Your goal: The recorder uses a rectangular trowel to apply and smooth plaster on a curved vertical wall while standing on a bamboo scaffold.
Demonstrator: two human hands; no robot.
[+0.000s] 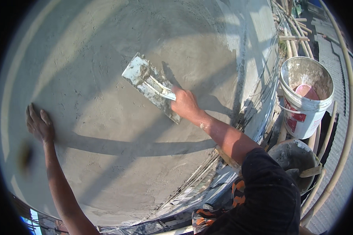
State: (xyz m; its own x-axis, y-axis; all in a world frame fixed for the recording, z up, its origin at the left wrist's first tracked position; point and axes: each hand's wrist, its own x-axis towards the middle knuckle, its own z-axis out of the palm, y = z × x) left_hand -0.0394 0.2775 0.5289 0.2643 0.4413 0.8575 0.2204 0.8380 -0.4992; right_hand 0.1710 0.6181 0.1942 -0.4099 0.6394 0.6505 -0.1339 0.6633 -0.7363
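On the grey plaster [98,117], the left hand [41,126] rests, fingers apart, the outstretched right hand [185,103] clamped round a trowel [149,84].

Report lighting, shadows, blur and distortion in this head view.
Head view: hard sunlight lays broad shadow bands across the grey plaster; head view: the plastering trowel looks sharp, but a brown smudge at lower left is blurred; head view: the rightmost bamboo pole bows near the dark fisheye rim.

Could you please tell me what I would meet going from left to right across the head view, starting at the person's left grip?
Left grip → mortar-smeared trowel → right grip, holding the trowel → white bucket → curved bamboo pole passing on the bucket's right.
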